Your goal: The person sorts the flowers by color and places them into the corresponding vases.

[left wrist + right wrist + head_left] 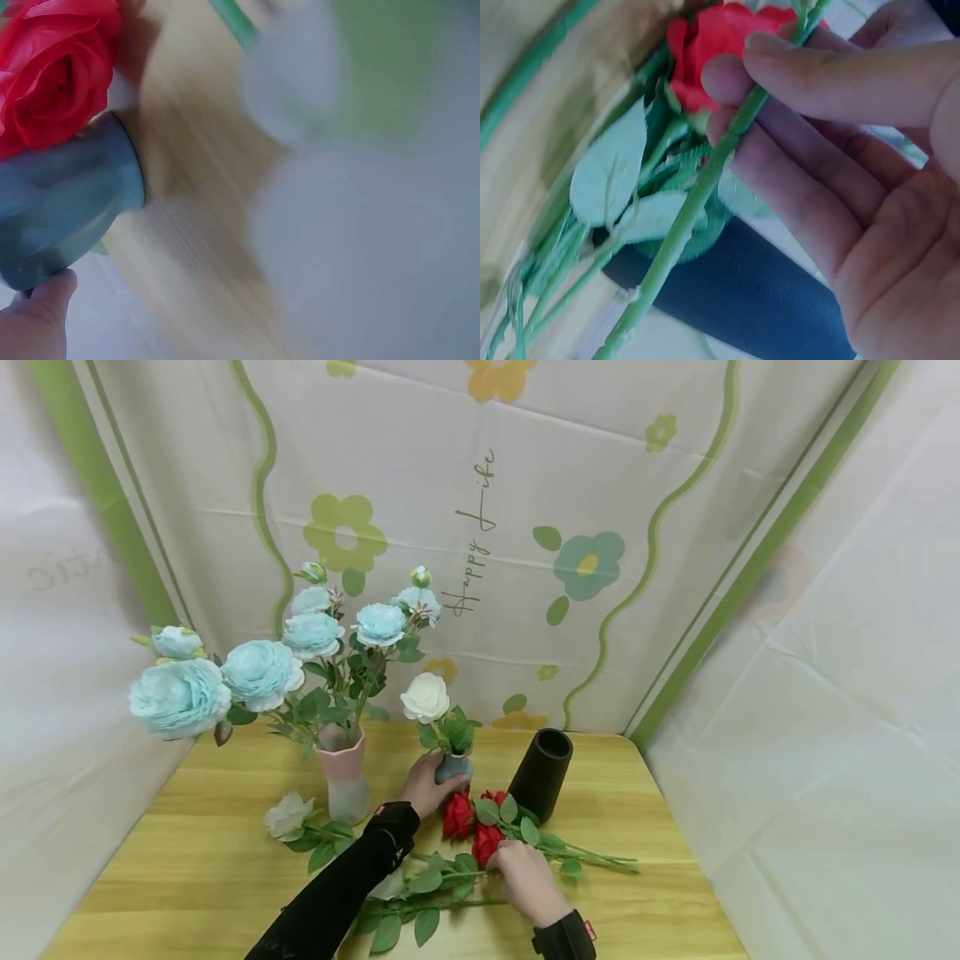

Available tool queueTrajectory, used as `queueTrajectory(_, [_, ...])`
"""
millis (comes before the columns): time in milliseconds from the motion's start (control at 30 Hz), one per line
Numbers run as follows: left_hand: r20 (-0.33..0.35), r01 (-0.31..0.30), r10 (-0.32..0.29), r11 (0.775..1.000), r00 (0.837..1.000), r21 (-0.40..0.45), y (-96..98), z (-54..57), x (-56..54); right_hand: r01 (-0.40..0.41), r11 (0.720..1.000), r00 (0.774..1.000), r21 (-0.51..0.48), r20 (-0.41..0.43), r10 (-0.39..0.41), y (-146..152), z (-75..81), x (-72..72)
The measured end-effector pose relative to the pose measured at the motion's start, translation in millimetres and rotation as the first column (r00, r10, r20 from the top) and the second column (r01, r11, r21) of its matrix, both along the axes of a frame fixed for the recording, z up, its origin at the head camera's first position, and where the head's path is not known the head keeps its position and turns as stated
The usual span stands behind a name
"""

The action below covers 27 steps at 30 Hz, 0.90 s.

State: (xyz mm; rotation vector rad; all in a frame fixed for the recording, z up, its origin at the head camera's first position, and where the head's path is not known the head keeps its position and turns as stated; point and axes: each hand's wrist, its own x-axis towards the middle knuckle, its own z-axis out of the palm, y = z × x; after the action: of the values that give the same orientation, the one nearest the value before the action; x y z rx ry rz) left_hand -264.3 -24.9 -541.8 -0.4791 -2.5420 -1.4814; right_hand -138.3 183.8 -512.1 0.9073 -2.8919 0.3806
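My left hand [426, 791] grips the side of a small blue-grey vase [67, 199] near the table's middle. One white rose [426, 697] with green leaves stands in that vase. Between thumb and fingers, my right hand [527, 883] pinches a green stem [679, 232]. In the head view the stem runs left toward leaves and a partly hidden white rose [388, 885], behind my left sleeve. Red roses [458, 816] lie just in front of the small vase, close to the right fingertips, with their stems pointing right.
A pink-and-white vase [347, 789] at the left holds several large light-blue flowers [262, 674]. Another white rose [289, 817] lies in front of it. A tapered black vase [538, 777] stands behind the red roses' stems. Patterned cloth [420, 468] hangs behind the wooden table [637, 910].
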Motion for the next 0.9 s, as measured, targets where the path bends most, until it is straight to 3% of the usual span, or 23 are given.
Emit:
queueTrajectory(233, [0.005,-0.008,0.008,1.0,1.0,-0.005,-0.3,0.0,-1.2,0.03,1.0,1.0,0.001,0.007,-0.03,15.3,8.1,1.0])
queueTrajectory(667, [-0.02,-0.005,0.004,1.0,1.0,-0.007,0.0,-0.9,-1.2,0.062,0.997,0.993,-0.039,-0.101,-0.066,28.7,8.7,4.1])
queueTrajectory(900, [-0.02,0.008,-0.008,1.0,1.0,0.001,-1.1,-2.6,-1.6,0.084,0.993,0.965,-0.077,-0.243,-0.1,33.7,10.5,6.5])
